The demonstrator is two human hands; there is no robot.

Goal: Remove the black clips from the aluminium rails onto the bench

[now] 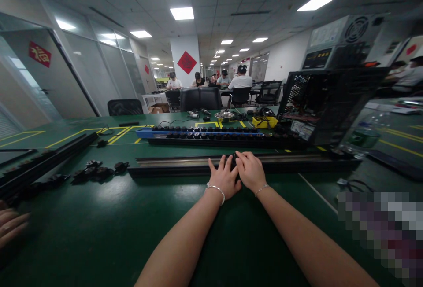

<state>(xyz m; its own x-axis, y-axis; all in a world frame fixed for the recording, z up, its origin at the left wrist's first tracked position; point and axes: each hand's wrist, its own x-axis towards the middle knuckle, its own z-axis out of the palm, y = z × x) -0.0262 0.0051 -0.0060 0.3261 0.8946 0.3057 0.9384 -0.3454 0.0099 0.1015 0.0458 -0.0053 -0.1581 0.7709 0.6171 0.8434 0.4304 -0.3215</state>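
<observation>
A long black rail with a pale metal strip along its channel (175,162) lies across the green table in front of me. My left hand (224,178) rests on its front edge with the fingers spread. Close against it, my right hand (251,171) has its fingers bent together over a small black part (235,160) at the rail's channel. The fingers cover most of that part, so its shape is unclear. Several loose black parts (95,172) lie in a cluster left of the rail.
Behind the rail is a blue and black strip (198,134) carrying rows of small parts. An open computer case (327,106) stands at the right, near a yellow tray (265,122) and a metal bowl (224,115). Another person's hand (11,225) is at the left edge.
</observation>
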